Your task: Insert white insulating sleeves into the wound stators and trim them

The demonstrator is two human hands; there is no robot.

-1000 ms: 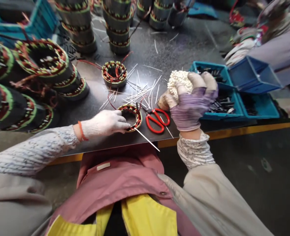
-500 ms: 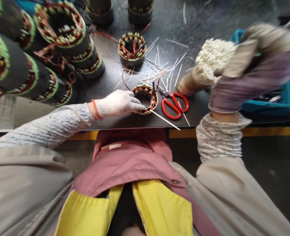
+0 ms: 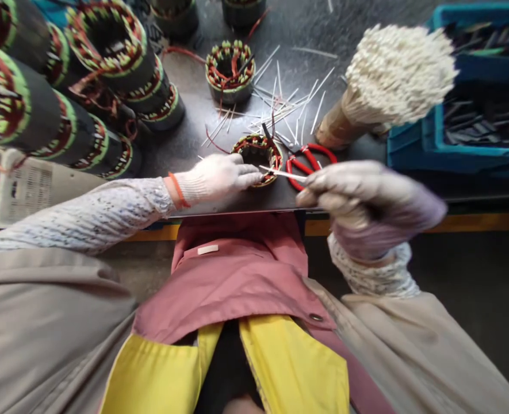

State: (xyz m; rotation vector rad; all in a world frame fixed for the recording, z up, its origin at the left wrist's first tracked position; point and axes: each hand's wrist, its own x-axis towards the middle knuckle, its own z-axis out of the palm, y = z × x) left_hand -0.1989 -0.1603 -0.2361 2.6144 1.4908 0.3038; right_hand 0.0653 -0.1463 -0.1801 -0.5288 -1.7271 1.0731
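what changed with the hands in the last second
The right hand has let go of the white bundle and moved down and toward the middle, pinching a thin white stick over the wound stator. The left hand stays on that stator; the red-handled scissors stay beside it.

Counts at the counter (image 3: 185, 155): one left hand (image 3: 214, 179), one right hand (image 3: 366, 202), both gloved; two short wound stators (image 3: 230, 72), one near, one far; one pair of red-handled scissors (image 3: 311, 164); one bundle of white sleeving (image 3: 394, 75); one blue crate (image 3: 409, 132), right.
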